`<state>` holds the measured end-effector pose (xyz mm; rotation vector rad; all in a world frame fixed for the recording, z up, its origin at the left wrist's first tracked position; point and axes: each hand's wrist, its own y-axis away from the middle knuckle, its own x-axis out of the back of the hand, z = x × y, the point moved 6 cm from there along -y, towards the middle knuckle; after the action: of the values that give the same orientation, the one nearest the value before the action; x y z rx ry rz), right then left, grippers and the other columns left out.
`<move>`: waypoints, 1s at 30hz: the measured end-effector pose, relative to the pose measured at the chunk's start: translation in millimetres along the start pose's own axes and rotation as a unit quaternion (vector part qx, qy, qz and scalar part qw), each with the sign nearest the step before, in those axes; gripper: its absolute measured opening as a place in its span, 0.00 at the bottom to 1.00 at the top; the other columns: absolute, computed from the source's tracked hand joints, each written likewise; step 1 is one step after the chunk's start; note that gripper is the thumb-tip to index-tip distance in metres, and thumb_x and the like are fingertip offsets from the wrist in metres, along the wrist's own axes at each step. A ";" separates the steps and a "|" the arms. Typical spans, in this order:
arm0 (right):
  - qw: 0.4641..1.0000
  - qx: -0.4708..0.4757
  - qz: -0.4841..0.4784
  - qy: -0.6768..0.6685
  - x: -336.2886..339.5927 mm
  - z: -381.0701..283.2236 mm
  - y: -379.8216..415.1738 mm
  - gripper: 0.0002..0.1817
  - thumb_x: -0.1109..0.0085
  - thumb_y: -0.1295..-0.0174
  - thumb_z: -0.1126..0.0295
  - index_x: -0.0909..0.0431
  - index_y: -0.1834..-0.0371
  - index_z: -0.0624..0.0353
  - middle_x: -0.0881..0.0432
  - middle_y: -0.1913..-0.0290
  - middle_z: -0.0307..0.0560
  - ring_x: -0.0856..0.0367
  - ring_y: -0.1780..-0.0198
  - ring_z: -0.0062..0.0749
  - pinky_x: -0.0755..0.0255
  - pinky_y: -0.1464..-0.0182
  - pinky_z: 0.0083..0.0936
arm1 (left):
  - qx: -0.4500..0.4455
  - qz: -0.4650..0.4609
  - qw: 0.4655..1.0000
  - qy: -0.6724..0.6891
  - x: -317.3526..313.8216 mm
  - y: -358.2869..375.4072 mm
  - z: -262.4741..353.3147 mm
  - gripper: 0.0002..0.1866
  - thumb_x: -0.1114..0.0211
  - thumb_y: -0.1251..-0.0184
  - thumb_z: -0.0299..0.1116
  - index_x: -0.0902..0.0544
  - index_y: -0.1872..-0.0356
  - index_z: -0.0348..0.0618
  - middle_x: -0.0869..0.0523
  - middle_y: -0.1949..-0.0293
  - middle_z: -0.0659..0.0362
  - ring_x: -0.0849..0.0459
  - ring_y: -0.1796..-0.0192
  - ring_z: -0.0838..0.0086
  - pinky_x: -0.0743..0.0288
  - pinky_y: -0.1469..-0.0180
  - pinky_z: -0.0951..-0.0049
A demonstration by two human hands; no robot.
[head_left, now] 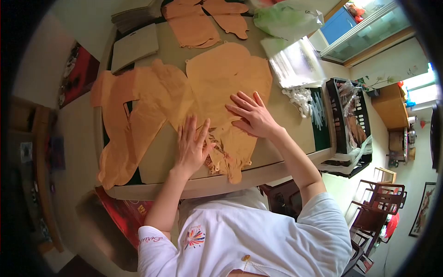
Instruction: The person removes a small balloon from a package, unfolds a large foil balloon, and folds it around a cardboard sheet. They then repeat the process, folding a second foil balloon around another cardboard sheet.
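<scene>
A flat, uninflated orange foil balloon (226, 69) lies across the middle of the table, with small tabs along its edge. Its lower end is creased and shows a darker printed patch close to the table's near edge. My left hand (191, 145) rests on the lower left part of it, fingers stretched out and spread. Further right, my right hand (251, 115) lies palm down on the balloon's middle, fingers spread as well. To the left, a second flat orange foil sheet (134, 124) overlaps it, with a slit-like opening in it and its lower end over the table edge.
More orange foil pieces (191, 25) lie at the back. A grey-beige stack (134, 47) sits back left. Clear plastic packets (297, 64), a green-white bag (288, 21), white curled pieces (299, 100) and pale sticks (318, 111) are at right, beside a black crate (346, 124).
</scene>
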<state>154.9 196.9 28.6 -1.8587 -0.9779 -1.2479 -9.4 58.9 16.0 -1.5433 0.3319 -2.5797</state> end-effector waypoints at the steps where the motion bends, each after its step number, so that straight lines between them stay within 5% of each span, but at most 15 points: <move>1: 1.000 0.011 0.011 0.011 0.0 0.1 -0.7 0.28 0.43 0.35 0.52 0.30 0.32 0.43 0.37 0.27 0.45 0.45 0.24 0.44 0.58 0.26 0.60 | -0.009 -0.010 1.000 -0.020 -0.9 -0.2 0.8 0.38 0.33 0.38 0.45 0.38 0.27 0.58 0.45 0.26 0.44 0.46 0.25 0.46 0.51 0.28 0.41; 7: 0.984 -0.121 0.127 0.006 5.3 41.9 15.6 0.27 0.48 0.32 0.55 0.34 0.30 0.47 0.37 0.28 0.50 0.44 0.25 0.44 0.54 0.26 0.53 | -0.014 -0.025 0.999 -0.035 0.0 1.1 1.6 0.32 0.33 0.38 0.45 0.31 0.32 0.62 0.44 0.26 0.48 0.45 0.25 0.48 0.51 0.28 0.40; 24: 0.981 -0.148 0.123 0.023 8.2 38.4 37.2 0.27 0.47 0.32 0.59 0.35 0.30 0.50 0.34 0.29 0.49 0.41 0.27 0.43 0.51 0.27 0.51 | -0.011 -0.006 0.999 -0.040 8.5 -5.8 11.5 0.33 0.35 0.38 0.49 0.32 0.31 0.62 0.40 0.27 0.54 0.42 0.26 0.53 0.50 0.31 0.35; 30: 0.974 -0.171 0.150 0.015 8.1 45.2 38.6 0.28 0.47 0.33 0.59 0.35 0.30 0.50 0.35 0.29 0.49 0.42 0.26 0.44 0.51 0.28 0.51 | -0.093 -0.063 0.992 -0.050 -17.8 -22.6 33.1 0.33 0.37 0.36 0.51 0.33 0.30 0.62 0.43 0.25 0.54 0.47 0.24 0.54 0.54 0.28 0.38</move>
<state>209.8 218.3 17.5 -2.1458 -0.4572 -1.3106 28.4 80.4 21.4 -1.8034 0.4908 -2.6185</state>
